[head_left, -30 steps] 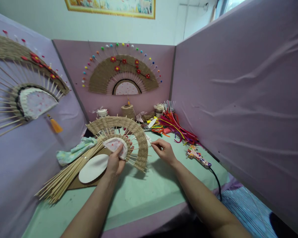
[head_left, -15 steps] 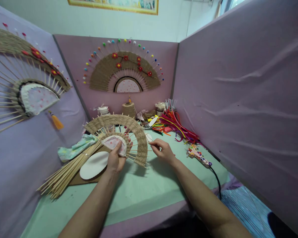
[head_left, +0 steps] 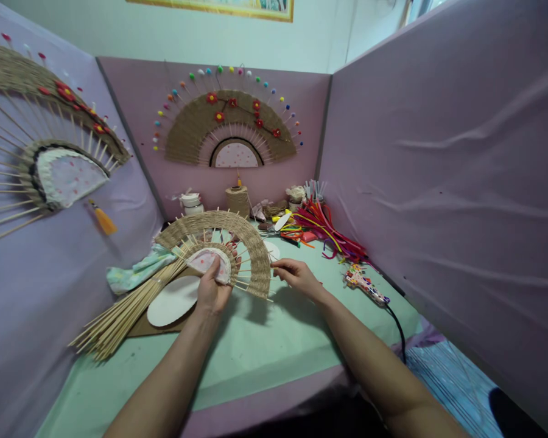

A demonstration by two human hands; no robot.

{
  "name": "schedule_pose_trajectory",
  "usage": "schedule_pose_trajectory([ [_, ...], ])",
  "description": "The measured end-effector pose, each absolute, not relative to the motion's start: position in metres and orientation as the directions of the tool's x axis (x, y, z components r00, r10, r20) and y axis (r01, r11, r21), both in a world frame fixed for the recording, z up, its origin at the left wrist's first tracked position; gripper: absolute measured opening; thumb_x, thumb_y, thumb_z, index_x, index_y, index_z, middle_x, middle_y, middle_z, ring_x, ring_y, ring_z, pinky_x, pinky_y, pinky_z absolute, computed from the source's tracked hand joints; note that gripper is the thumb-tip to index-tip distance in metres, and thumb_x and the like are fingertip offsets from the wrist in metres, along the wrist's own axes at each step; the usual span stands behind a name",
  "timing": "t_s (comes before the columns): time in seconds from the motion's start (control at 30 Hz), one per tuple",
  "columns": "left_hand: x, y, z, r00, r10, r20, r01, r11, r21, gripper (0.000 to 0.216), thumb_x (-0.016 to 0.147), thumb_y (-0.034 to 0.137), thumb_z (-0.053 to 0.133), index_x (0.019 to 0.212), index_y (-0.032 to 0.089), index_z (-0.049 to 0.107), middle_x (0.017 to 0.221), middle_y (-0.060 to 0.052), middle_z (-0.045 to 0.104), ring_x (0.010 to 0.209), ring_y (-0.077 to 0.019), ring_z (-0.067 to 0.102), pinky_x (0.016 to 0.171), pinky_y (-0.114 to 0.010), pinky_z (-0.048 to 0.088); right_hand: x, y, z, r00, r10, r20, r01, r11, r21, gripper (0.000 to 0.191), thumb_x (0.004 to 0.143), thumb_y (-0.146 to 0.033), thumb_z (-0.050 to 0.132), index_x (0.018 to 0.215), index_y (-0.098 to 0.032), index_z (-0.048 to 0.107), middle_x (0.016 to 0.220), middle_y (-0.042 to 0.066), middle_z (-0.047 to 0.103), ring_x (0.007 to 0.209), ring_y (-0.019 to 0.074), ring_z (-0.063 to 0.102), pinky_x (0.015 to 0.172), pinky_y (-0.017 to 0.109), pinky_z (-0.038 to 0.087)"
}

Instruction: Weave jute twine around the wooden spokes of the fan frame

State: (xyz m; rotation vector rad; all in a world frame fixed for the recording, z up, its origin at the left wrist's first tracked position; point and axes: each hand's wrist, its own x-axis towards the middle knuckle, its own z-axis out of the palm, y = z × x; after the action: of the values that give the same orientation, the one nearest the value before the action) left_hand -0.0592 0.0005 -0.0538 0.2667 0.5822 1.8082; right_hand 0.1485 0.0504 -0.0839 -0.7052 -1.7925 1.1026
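Note:
My left hand (head_left: 214, 289) grips a half-round woven fan (head_left: 259, 255) by its base, thumb over the pale, spotted half-circle panel (head_left: 205, 260) at its centre. The fan has thin sticks spreading outward, a twine band near their outer ends and short tips poking past it. At the right edge of the fan, my right hand (head_left: 296, 275) is closed, thumb and forefinger pinched on one of those stick tips. A bundle of thin bamboo sticks (head_left: 128, 310) and a white oval card (head_left: 173, 302) lie left of my left hand.
A patterned glue gun (head_left: 365, 286) with a black cord lies right. Coloured pipe cleaners (head_left: 331, 228), a twine spool (head_left: 237, 201) and a white jar (head_left: 192, 204) stand at the back. Finished fans (head_left: 187, 134) hang on the partitions around the green-covered table (head_left: 274, 359).
My right hand has shifted slightly left, closer against the fan's outer edge. The fan has tilted a little, its lower right end rising, while my left hand keeps its hold.

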Motion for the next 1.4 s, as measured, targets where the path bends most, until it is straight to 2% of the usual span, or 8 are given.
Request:
schedule_pose_trajectory([
  [0.1, -0.061, 0.001, -0.053, -0.345, 0.932, -0.113, -0.832, -0.248, 0.497, 0.031, 0.09, 0.013, 0.043, 0.116, 0.012, 0.06, 0.091, -0.009, 0.073, 0.087, -0.0181, 0.069, 0.091, -0.036, 0.051, 0.146, 0.048, -0.084, -0.481, 0.773, 0.413, 0.06, 0.499, -0.864, 0.02, 0.079, -0.028, 0.056, 0.09, -0.019, 0.071, 0.082, 0.004, 0.068, 0.065, 0.0128, 0.059, 0.063, 0.026, 0.046],
  [0.2, -0.062, 0.0, -0.051, -0.358, 0.929, -0.099, -0.831, -0.268, 0.488, 0.032, 0.089, 0.012, 0.044, 0.116, 0.015, 0.06, 0.093, -0.007, 0.073, 0.088, -0.0174, 0.068, 0.092, -0.036, 0.05, 0.145, 0.046, -0.083, -0.486, 0.742, 0.462, 0.113, 0.578, -0.809, 0.019, 0.082, -0.027, 0.055, 0.089, -0.019, 0.071, 0.078, 0.004, 0.068, 0.066, 0.0134, 0.059, 0.064, 0.026, 0.046],
  [0.5, -0.059, -0.002, -0.046, -0.449, 0.893, -0.022, -0.763, -0.37, 0.53, 0.029, 0.088, 0.012, 0.047, 0.112, 0.011, 0.063, 0.096, -0.009, 0.073, 0.092, -0.0169, 0.067, 0.096, -0.034, 0.047, 0.146, 0.053, -0.095, -0.443, 0.563, 0.698, 0.263, 0.826, -0.499, 0.021, 0.09, -0.028, 0.049, 0.094, -0.017, 0.067, 0.074, 0.006, 0.062, 0.065, 0.0142, 0.054, 0.063, 0.026, 0.043],
  [0.63, -0.059, -0.001, -0.047, -0.452, 0.892, -0.01, -0.765, -0.382, 0.519, 0.029, 0.088, 0.012, 0.047, 0.112, 0.012, 0.063, 0.095, -0.009, 0.073, 0.088, -0.0162, 0.068, 0.095, -0.034, 0.047, 0.145, 0.05, -0.094, -0.493, 0.483, 0.723, 0.25, 0.875, -0.414, 0.02, 0.09, -0.027, 0.049, 0.089, -0.016, 0.066, 0.072, 0.006, 0.061, 0.064, 0.0131, 0.054, 0.061, 0.025, 0.043],
  [0.73, -0.062, 0.001, -0.048, -0.438, 0.898, -0.031, -0.791, -0.369, 0.488, 0.03, 0.089, 0.013, 0.045, 0.114, 0.013, 0.062, 0.095, -0.009, 0.073, 0.088, -0.0157, 0.068, 0.095, -0.034, 0.047, 0.144, 0.048, -0.092, -0.538, 0.485, 0.689, 0.243, 0.872, -0.424, 0.021, 0.091, -0.027, 0.048, 0.089, -0.017, 0.066, 0.074, 0.006, 0.062, 0.064, 0.0126, 0.054, 0.061, 0.024, 0.044],
  [1.0, -0.069, 0.003, -0.048, -0.433, 0.898, -0.084, -0.825, -0.357, 0.438, 0.029, 0.091, 0.013, 0.042, 0.111, 0.013, 0.062, 0.092, -0.008, 0.073, 0.087, -0.0167, 0.068, 0.093, -0.037, 0.049, 0.142, 0.049, -0.095, -0.532, 0.541, 0.652, 0.171, 0.822, -0.543, 0.019, 0.091, -0.025, 0.048, 0.092, -0.016, 0.065, 0.08, 0.007, 0.065, 0.073, 0.014, 0.059, 0.068, 0.025, 0.046],
  [1.23, -0.072, 0.005, -0.053, -0.429, 0.896, -0.114, -0.841, -0.35, 0.413, 0.026, 0.09, 0.014, 0.044, 0.108, 0.013, 0.062, 0.092, -0.007, 0.073, 0.089, -0.0171, 0.068, 0.094, -0.039, 0.048, 0.135, 0.043, -0.096, -0.58, 0.557, 0.595, 0.169, 0.796, -0.58, 0.02, 0.09, -0.024, 0.048, 0.091, -0.016, 0.066, 0.077, 0.006, 0.064, 0.07, 0.0136, 0.057, 0.067, 0.025, 0.045],
  [1.4, -0.074, 0.005, -0.05, -0.486, 0.869, -0.089, -0.809, -0.409, 0.423, 0.025, 0.089, 0.013, 0.046, 0.107, 0.015, 0.063, 0.093, -0.006, 0.073, 0.094, -0.0165, 0.066, 0.098, -0.039, 0.045, 0.135, 0.04, -0.094, -0.588, 0.586, 0.558, 0.164, 0.762, -0.627, 0.018, 0.089, -0.024, 0.051, 0.09, -0.016, 0.067, 0.076, 0.005, 0.066, 0.067, 0.013, 0.058, 0.067, 0.025, 0.046],
])
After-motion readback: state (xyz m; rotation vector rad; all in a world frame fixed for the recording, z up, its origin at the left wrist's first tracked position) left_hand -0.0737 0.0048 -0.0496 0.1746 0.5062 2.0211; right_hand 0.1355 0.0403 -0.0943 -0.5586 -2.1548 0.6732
